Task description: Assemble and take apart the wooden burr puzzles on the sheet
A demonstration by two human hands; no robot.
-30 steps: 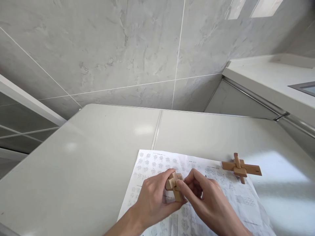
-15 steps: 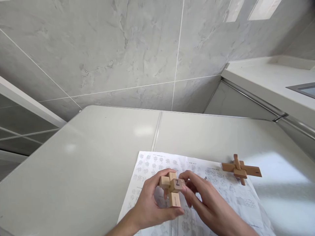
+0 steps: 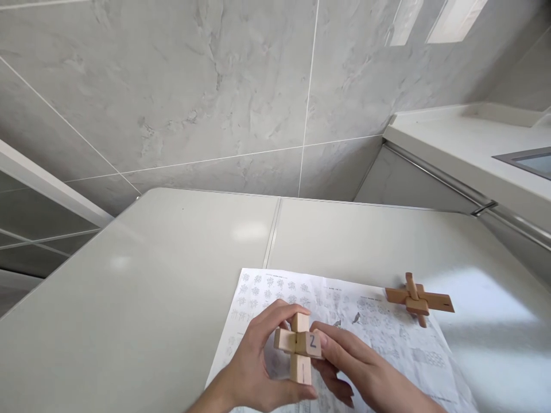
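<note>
A pale wooden interlocking puzzle point(image 3: 297, 342) of crossed blocks is held up over the printed paper, with a "2" marked on one block's end and a short dark line on another. My left hand point(image 3: 253, 361) grips it from the left, fingers at its far end and thumb at its near end. From the right, my right hand point(image 3: 348, 361) pinches the block marked "2" between thumb and fingers. Part of the puzzle's underside is hidden.
A darker wooden interlocking puzzle point(image 3: 417, 299) lies at the right, on the far edge of the paper sheet point(image 3: 387, 327) printed with small diagrams. Both rest on a white table point(image 3: 172, 287) with a seam. Beyond stands a grey tiled wall point(image 3: 193, 86); a white counter point(image 3: 465, 137) is at right.
Both hands and the pale puzzle have moved slightly nearer. The puzzle is turned a little, and my right hand's fingers have shifted along the block marked "2".
</note>
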